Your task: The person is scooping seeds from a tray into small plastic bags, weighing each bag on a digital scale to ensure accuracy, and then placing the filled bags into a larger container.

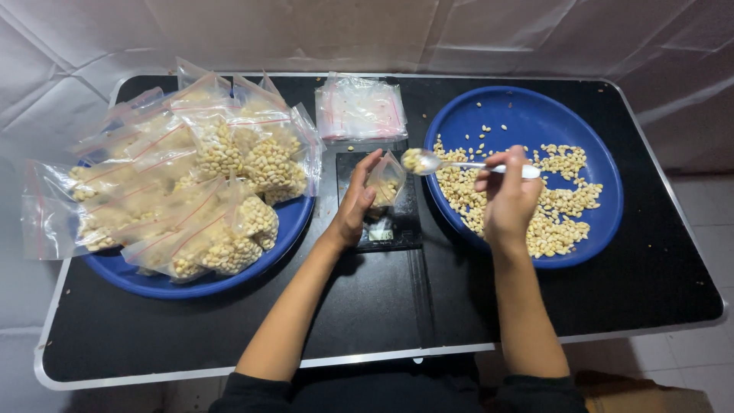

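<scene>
scale (380,229) half hidden by bag (384,182), left hand (354,205)

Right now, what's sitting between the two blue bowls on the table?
In the head view, a small black scale lies between them, with a clear bag on it held by the left hand.

Two blue bowls (527,115), one spoon (459,164), one scale (382,229)

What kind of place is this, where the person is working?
Probably a small home or makeshift packing spot, not a factory. A black folding table is ringed by white sheeting; on it stand a small digital scale, a stack of empty zip bags and a blue tray of filled bags.
</scene>
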